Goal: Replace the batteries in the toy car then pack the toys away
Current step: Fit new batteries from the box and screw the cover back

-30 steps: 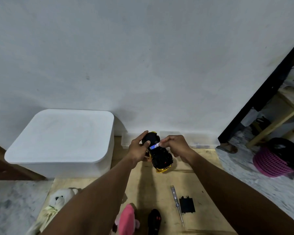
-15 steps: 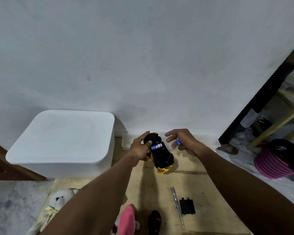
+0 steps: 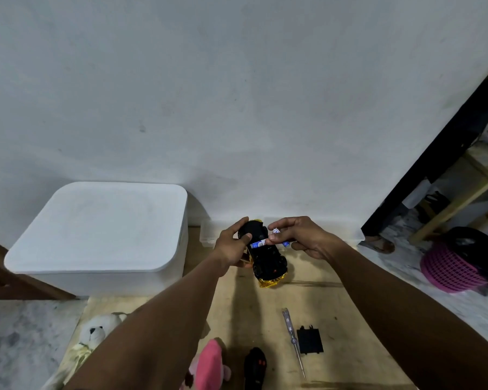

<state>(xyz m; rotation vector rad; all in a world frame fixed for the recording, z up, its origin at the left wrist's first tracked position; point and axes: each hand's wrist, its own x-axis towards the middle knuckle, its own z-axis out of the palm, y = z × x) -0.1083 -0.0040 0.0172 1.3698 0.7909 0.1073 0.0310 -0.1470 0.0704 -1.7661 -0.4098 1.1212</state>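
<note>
right hand [image 3: 307,237] back at car [image 3: 268,260], fingers [image 3: 279,224] pinching battery [image 3: 286,244]

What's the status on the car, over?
Left hand grips car, underside up. Right hand pinches loose battery beside it; seated battery in bay. Cover, screwdriver lie clear.

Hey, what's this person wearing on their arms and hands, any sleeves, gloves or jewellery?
The left forearm and right forearm are bare, no sleeves showing. The left hand and right hand wear no gloves, watch or visible rings.
</note>
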